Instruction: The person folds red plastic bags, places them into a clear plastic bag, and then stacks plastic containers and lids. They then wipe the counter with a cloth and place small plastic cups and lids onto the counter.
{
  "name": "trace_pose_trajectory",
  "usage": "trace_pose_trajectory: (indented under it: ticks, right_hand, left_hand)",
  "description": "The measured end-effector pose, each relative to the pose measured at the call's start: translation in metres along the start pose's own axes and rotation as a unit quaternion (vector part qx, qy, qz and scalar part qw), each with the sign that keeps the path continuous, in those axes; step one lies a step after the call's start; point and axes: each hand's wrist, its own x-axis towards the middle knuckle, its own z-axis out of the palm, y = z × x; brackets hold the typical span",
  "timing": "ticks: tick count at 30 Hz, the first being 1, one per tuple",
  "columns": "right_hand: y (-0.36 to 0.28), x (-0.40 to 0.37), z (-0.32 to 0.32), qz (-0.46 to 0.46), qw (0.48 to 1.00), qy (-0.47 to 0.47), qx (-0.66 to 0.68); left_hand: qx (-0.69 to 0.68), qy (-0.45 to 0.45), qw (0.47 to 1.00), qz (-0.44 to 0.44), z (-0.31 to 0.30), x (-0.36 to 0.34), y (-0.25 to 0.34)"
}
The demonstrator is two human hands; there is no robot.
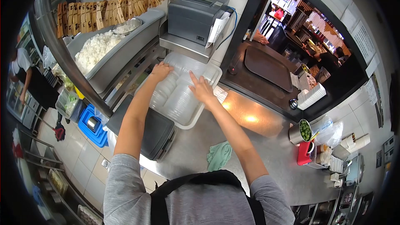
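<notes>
A white tray (pixel 186 125) on the steel counter holds rows of stacked clear plastic lids or cups (pixel 180 102). My left hand (pixel 161 71) rests over the stacks at the tray's upper left, fingers spread and bent over the plastic. Toward the tray's right side, my right hand (pixel 201 88) touches or hovers just over the stacks, its index finger stretched out. Neither hand visibly grips anything. A dark grey lidded box (pixel 146 131) stands beside the tray, under my left forearm.
A grey printer (pixel 193 18) sits on a shelf above the tray. Left is a tub of rice (pixel 98 50) under numbered clothespins (pixel 100 13). A green cloth (pixel 219 156) lies on the counter. Right stand a pot of limes (pixel 301 131) and a brown tray (pixel 268 67). A person (pixel 31 75) stands far left.
</notes>
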Motion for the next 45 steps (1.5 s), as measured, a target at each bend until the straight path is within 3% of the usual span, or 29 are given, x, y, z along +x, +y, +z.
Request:
trace_pose_trajectory:
  ticks: [4, 6, 10, 11, 13, 15, 17, 18, 20, 21, 23, 25, 26, 27, 28, 29, 30, 31, 32, 34, 36, 37, 38, 39, 40, 41, 42, 45]
  right_hand:
    - [-0.006, -0.007, -0.002, 0.058, 0.996, -0.056, 0.024]
    - [0.000, 0.000, 0.008, 0.048, 0.999, -0.019, 0.015]
    - [-0.003, -0.042, -0.009, -0.024, 0.993, 0.113, 0.028]
    - [-0.009, -0.069, -0.021, -0.010, 0.986, 0.133, 0.100]
    - [-0.006, -0.142, -0.006, 0.073, 0.974, 0.186, 0.109]
    - [-0.001, -0.235, 0.028, 0.095, 0.992, 0.073, -0.027]
    - [0.040, -0.315, 0.052, 0.052, 0.990, -0.069, -0.112]
    - [0.067, -0.336, 0.052, 0.116, 0.975, -0.043, -0.183]
    - [0.135, -0.362, 0.026, 0.281, 0.900, 0.030, -0.333]
    - [0.167, -0.378, 0.015, 0.390, 0.870, 0.164, -0.253]
    - [0.222, -0.398, 0.014, 0.626, 0.677, 0.283, -0.265]
    - [0.233, -0.372, 0.044, 0.657, 0.631, 0.336, -0.239]
    - [0.196, -0.340, 0.048, 0.583, 0.698, 0.277, -0.312]
    - [0.157, -0.310, 0.060, 0.481, 0.773, 0.303, -0.281]
    - [0.111, -0.287, 0.069, 0.387, 0.859, 0.290, -0.169]
    - [0.070, -0.265, 0.102, 0.336, 0.914, 0.191, -0.123]
    - [0.012, -0.265, 0.105, 0.202, 0.947, 0.250, -0.007]
    - [-0.032, -0.270, 0.085, 0.096, 0.983, 0.152, 0.042]
    - [-0.048, -0.284, 0.109, -0.016, 0.991, 0.113, 0.063]
    - [-0.048, -0.324, 0.095, -0.182, 0.975, 0.121, 0.044]
    - [0.004, -0.356, 0.068, -0.083, 0.991, 0.027, 0.098]
    - [0.037, -0.386, 0.059, 0.034, 0.992, 0.114, 0.029]
    - [0.090, -0.418, 0.054, 0.109, 0.981, 0.152, 0.059]
    - [0.142, -0.461, 0.039, 0.152, 0.975, 0.164, -0.025]
    - [0.182, -0.506, 0.009, 0.255, 0.952, 0.141, -0.094]
    - [0.207, -0.543, -0.027, 0.412, 0.903, 0.097, -0.078]
    - [0.247, -0.588, -0.030, 0.426, 0.857, 0.216, -0.195]
    - [0.312, -0.659, -0.062, 0.616, 0.677, 0.296, -0.274]
  left_hand:
    - [-0.024, -0.007, 0.999, -0.027, 0.011, -0.001, 0.007]
    - [-0.039, -0.013, 0.998, -0.043, 0.027, 0.004, 0.008]
    - [-0.001, -0.080, 0.996, -0.043, -0.004, 0.001, 0.012]
    - [0.013, -0.074, 0.997, -0.036, -0.022, -0.008, 0.019]
    - [0.016, -0.099, 0.995, 0.008, -0.045, -0.024, 0.027]
    - [-0.006, -0.177, 0.981, 0.077, -0.064, -0.044, 0.038]
    - [-0.022, -0.247, 0.960, 0.128, -0.108, -0.083, 0.069]
    - [-0.042, -0.269, 0.950, 0.151, -0.131, -0.103, 0.085]
    - [-0.102, -0.251, 0.940, 0.207, -0.175, -0.148, 0.120]
    - [-0.133, -0.256, 0.926, 0.243, -0.184, -0.165, 0.129]
    - [-0.166, -0.263, 0.902, 0.299, -0.200, -0.190, 0.144]
    - [-0.182, -0.261, 0.883, 0.346, -0.206, -0.213, 0.154]
    - [-0.194, -0.255, 0.871, 0.372, -0.205, -0.221, 0.156]
    - [-0.183, -0.273, 0.872, 0.364, -0.209, -0.227, 0.161]
    - [-0.175, -0.290, 0.872, 0.354, -0.212, -0.233, 0.168]
    - [-0.164, -0.271, 0.879, 0.356, -0.211, -0.237, 0.175]
    - [-0.153, -0.249, 0.888, 0.353, -0.211, -0.241, 0.181]
    - [-0.142, -0.227, 0.899, 0.348, -0.210, -0.246, 0.186]
    - [-0.150, -0.215, 0.902, 0.342, -0.208, -0.251, 0.190]
    - [-0.164, -0.186, 0.910, 0.332, -0.206, -0.260, 0.198]
    - [-0.199, -0.206, 0.908, 0.305, -0.207, -0.275, 0.209]
    - [-0.228, -0.218, 0.902, 0.296, -0.202, -0.279, 0.215]
    - [-0.257, -0.229, 0.895, 0.284, -0.196, -0.283, 0.223]
    - [-0.279, -0.218, 0.897, 0.263, -0.185, -0.289, 0.233]
    - [-0.306, -0.215, 0.893, 0.253, -0.176, -0.292, 0.248]
    - [-0.303, -0.216, 0.896, 0.245, -0.170, -0.293, 0.268]
    - [-0.300, -0.215, 0.899, 0.237, -0.165, -0.293, 0.291]
    - [-0.314, -0.164, 0.901, 0.249, -0.131, -0.290, 0.361]
